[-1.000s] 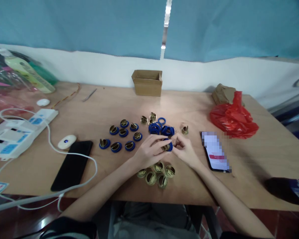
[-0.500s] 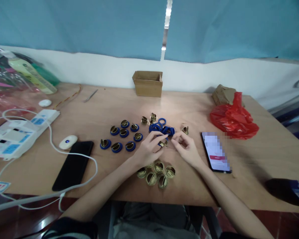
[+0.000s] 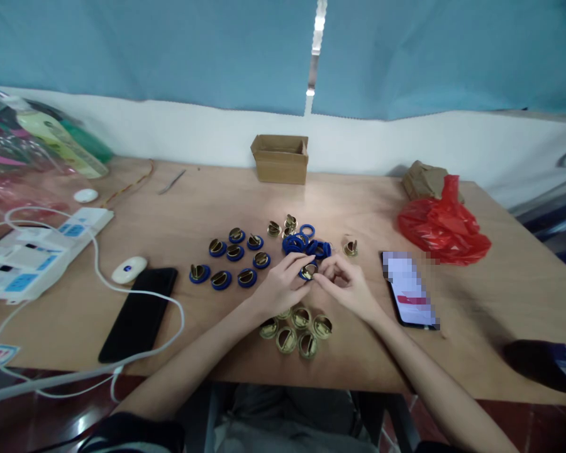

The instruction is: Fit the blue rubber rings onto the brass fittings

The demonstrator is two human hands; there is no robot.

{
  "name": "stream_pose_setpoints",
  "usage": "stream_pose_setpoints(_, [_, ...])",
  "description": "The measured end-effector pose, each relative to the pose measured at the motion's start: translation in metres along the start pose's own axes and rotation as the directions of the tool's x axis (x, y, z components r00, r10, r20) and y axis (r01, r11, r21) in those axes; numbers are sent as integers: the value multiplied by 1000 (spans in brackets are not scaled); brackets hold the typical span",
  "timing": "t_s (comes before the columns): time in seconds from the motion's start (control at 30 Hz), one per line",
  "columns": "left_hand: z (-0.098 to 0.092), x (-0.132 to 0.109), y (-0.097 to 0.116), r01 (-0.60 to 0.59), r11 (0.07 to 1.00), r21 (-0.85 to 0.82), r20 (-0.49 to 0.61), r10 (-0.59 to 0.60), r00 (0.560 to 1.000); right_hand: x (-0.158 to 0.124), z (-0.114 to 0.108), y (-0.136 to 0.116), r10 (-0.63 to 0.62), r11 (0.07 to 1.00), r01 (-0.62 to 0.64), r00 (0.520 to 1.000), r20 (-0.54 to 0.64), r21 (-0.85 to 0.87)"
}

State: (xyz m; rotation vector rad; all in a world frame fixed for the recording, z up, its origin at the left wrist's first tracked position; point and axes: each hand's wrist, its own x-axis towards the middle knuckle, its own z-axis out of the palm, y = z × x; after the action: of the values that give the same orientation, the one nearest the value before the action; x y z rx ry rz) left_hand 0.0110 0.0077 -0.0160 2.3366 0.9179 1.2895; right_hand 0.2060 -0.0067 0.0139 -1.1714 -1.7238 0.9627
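Observation:
My left hand [image 3: 279,287] and my right hand [image 3: 346,287] meet at the middle of the wooden table [image 3: 207,201], fingers pinched round one small brass cap with a blue ring [image 3: 307,271]. Just beyond them lies a heap of loose blue rings [image 3: 306,244] with a few bare brass caps [image 3: 287,223]. To the left, several brass caps fitted with blue rings [image 3: 231,261] lie spread out. Close to my wrists sits a cluster of bare brass caps [image 3: 297,330]. One more brass cap [image 3: 349,246] stands to the right of the ring heap.
A lit phone [image 3: 408,288] lies right of my hands and a dark phone [image 3: 138,313] left, with a white cable [image 3: 170,302] looping round it. A small cardboard box [image 3: 280,158] stands at the back, a red plastic bag [image 3: 441,226] at the right, a power strip [image 3: 33,255] at the left.
Both hands have shifted slightly away from me toward the ring heap. The cap with its blue ring stays pinched between the fingertips, which have turned round it.

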Motion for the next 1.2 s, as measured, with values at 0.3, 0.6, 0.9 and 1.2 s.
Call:
stream_pose_setpoints(0.3, [1, -1, 2, 7, 1000, 4, 20, -7, 1000, 1, -1, 1, -54, 995, 51, 998, -29, -88])
stream_pose_setpoints(0.6, [1, -1, 0, 8, 1000, 11, 20, -8, 1000, -2, 4, 6, -72, 987, 74, 997, 14, -142])
stream_pose_setpoints(0.9, [1, -2, 1, 22, 1000, 18, 19, -23, 1000, -5, 4, 5, -152, 966, 158, 987, 45, -204])
stream_pose_setpoints(1.2, [1, -2, 4, 66, 998, -18, 38, -66, 997, -5, 3, 9, -203, 936, 216, 976, 75, -278])
